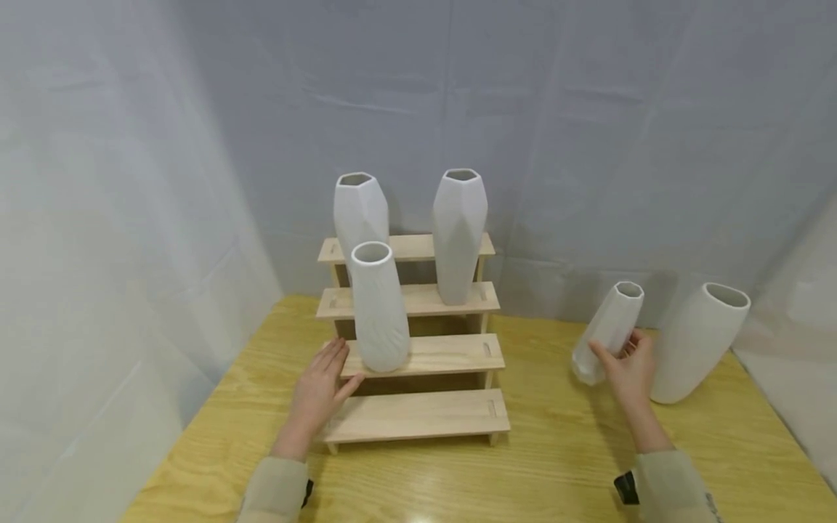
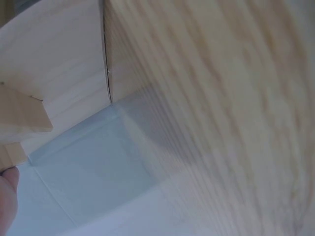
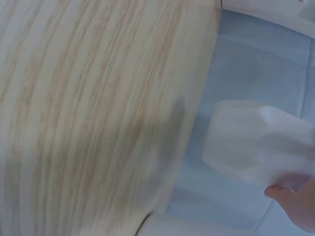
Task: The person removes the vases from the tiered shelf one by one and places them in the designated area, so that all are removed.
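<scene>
My right hand (image 1: 631,367) pinches a small white faceted vase (image 1: 608,334) between thumb and fingers. This vase leans, mouth up and to the right; in the right wrist view its base end (image 3: 241,142) shows against the cloth, apart from the tabletop. With fingers mostly straight, my left hand (image 1: 318,388) rests at the left end of a tiered wooden stand (image 1: 451,354). Just right of those fingers, a white textured round-mouthed vase (image 1: 381,319) stands on the second tier from the bottom. Only a fingertip (image 2: 7,196) of that hand shows in the left wrist view.
Two taller faceted vases, one left (image 1: 360,207) and one right (image 1: 460,232), stand higher on the stand; the left one's base is hidden. A wide white oval-mouthed vase (image 1: 700,345) stands right of my right hand. Pale cloth (image 1: 588,145) hangs behind the wooden table (image 1: 543,450).
</scene>
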{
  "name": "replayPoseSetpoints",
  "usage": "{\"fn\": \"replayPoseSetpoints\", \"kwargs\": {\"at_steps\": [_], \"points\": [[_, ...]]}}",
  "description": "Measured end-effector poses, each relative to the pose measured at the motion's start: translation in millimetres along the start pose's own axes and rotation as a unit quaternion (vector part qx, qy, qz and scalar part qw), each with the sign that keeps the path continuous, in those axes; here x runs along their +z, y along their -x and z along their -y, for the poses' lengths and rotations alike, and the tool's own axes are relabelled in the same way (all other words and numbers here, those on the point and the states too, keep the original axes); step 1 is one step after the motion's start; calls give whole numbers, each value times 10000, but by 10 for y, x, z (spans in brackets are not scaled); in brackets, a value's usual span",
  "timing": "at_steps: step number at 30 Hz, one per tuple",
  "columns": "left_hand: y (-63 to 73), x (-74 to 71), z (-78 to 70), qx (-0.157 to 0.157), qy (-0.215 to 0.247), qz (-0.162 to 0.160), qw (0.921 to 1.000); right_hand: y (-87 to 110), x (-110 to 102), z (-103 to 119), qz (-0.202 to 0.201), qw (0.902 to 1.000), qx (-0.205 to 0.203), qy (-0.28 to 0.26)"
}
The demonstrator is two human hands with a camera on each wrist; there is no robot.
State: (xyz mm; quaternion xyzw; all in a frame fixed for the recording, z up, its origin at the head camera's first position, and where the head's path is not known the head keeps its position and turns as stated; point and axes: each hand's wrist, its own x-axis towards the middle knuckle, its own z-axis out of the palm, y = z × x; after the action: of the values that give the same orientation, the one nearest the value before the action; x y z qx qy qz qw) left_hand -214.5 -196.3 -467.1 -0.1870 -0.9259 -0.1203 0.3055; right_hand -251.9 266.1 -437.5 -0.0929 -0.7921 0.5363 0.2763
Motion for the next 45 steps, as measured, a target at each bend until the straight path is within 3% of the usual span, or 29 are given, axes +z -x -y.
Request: {"fn": "replayPoseSetpoints", "kwargs": {"at_steps": [19,45], "points": [[-3,7,-2,-14,75,-20,10000,-67,-144,-185,-167,9984,16,535],[-10,-9,-8,-29,54,31,10000,-53,-178,-303,-464,9961,148,742]]}}
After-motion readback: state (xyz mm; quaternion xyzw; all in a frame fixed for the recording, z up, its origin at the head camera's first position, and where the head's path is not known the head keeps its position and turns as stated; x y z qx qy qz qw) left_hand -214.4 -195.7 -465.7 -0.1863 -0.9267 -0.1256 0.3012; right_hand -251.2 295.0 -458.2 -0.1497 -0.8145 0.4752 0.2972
